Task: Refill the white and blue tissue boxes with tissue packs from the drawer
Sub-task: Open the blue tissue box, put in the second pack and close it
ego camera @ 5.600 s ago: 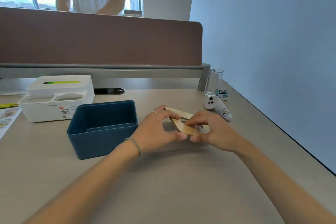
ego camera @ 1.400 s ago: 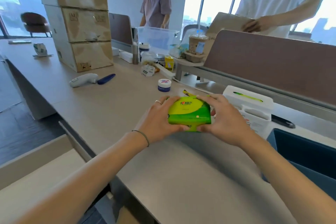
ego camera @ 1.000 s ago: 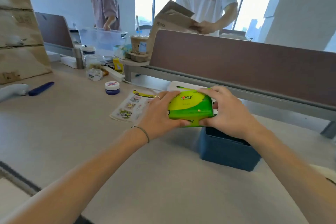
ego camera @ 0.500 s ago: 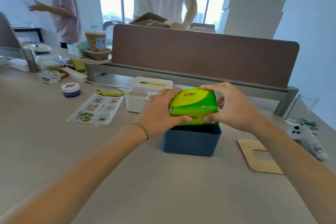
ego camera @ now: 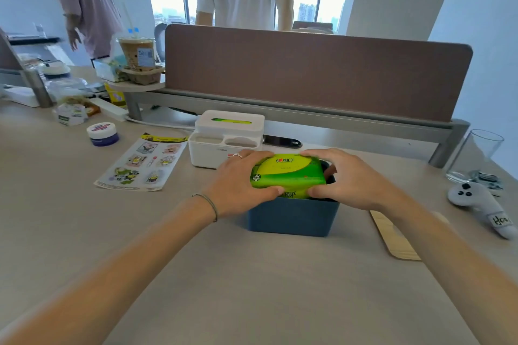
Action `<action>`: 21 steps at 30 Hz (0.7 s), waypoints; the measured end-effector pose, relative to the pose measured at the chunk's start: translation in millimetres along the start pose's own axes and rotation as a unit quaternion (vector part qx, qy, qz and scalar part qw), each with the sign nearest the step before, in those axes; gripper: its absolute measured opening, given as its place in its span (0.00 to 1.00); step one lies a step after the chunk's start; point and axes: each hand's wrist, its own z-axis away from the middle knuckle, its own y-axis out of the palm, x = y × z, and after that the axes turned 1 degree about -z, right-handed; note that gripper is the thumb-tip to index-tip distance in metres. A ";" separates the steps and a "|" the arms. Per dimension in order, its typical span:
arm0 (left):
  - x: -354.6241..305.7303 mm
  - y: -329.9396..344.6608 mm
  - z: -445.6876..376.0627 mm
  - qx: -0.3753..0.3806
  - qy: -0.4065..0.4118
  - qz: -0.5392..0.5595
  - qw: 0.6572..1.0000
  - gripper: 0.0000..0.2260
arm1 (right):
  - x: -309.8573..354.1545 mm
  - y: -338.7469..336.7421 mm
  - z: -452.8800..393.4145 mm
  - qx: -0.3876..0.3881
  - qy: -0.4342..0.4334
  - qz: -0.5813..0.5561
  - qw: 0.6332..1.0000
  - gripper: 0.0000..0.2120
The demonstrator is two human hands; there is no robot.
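A green tissue pack (ego camera: 287, 172) sits partly inside the open top of the blue tissue box (ego camera: 293, 217) at the desk's middle. My left hand (ego camera: 238, 182) grips the pack's left end and my right hand (ego camera: 349, 179) grips its right end. The lower part of the pack is hidden by the box wall. Behind it stands the white tissue box (ego camera: 227, 138) with its lid on; green shows through the slot. The blue box's wooden lid (ego camera: 393, 235) lies flat on the desk to the right, partly under my right forearm.
A sticker sheet (ego camera: 143, 162) and a small jar (ego camera: 102, 134) lie to the left. A glass (ego camera: 473, 155) and a white controller (ego camera: 482, 206) are at the right. A brown partition (ego camera: 308, 70) runs behind, with two people beyond it. Drinks and clutter sit far left.
My view swung from the drawer side back to the blue box. Both hands carried the green pack over and lowered it into the box's opening.
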 end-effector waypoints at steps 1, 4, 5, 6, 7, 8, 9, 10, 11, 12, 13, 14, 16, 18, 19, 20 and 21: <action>0.9 1.8 0.4 0.006 -0.003 0.003 1.000 0.33 | 0.1 0.6 1.1 0.009 0.000 -0.003 1.000 0.35; 0.6 5.8 2.1 0.046 -0.018 0.008 0.999 0.33 | 1.4 2.7 2.7 0.043 0.000 0.032 0.999 0.35; 0.2 7.1 2.6 0.058 -0.023 0.005 0.998 0.32 | 2.4 3.5 2.7 0.058 0.001 0.056 0.997 0.37; -0.3 8.2 3.1 0.067 -0.028 0.001 0.997 0.32 | 3.2 4.6 2.5 0.074 0.005 0.076 0.994 0.39; -0.7 9.1 3.3 0.073 -0.032 -0.003 0.997 0.31 | 3.6 6.0 1.9 0.091 0.008 0.089 0.992 0.39; -1.1 9.7 3.5 0.077 -0.034 -0.009 0.996 0.30 | 3.8 7.6 1.4 0.104 0.008 0.102 0.989 0.39; -1.9 9.8 3.7 0.081 -0.035 -0.015 0.996 0.30 | 4.0 9.3 1.1 0.110 0.003 0.118 0.987 0.39; -3.1 9.4 4.1 0.081 -0.036 -0.024 0.996 0.29 | 4.5 10.5 1.2 0.110 -0.003 0.131 0.985 0.38; -4.7 8.8 4.4 0.079 -0.035 -0.037 0.996 0.28 | 5.4 11.2 1.7 0.105 -0.010 0.136 0.985 0.38; -7.0 7.8 4.9 0.075 -0.032 -0.054 0.995 0.26 | 7.0 11.3 2.8 0.099 -0.017 0.134 0.986 0.36; -10.2 7.0 5.2 0.068 -0.025 -0.073 0.995 0.25 | 9.2 10.5 4.7 0.090 -0.025 0.128 0.987 0.33; -14.0 6.1 5.3 0.060 -0.017 -0.092 0.994 0.24 | 11.1 9.1 6.9 0.077 -0.032 0.122 0.989 0.30; -23.1 5.2 4.8 0.046 -0.004 -0.122 0.991 0.24 | 13.8 4.1 12.9 0.038 -0.037 0.116 0.992 0.25; -32.6 5.8 4.0 0.025 0.008 -0.153 0.988 0.24 | 14.1 -3.2 20.2 -0.009 -0.041 0.118 0.992 0.23; -37.7 6.7 3.7 0.012 0.016 -0.167 0.986 0.24 | 13.4 -7.2 24.7 -0.031 -0.042 0.118 0.992 0.22; -43.6 8.3 3.2 0.001 0.024 -0.172 0.985 0.24 | 12.1 -11.4 30.1 -0.049 -0.039 0.120 0.991 0.22; -50.6 9.7 2.7 -0.006 0.031 -0.166 0.986 0.23 | 10.2 -15.7 35.6 -0.066 -0.032 0.123 0.990 0.21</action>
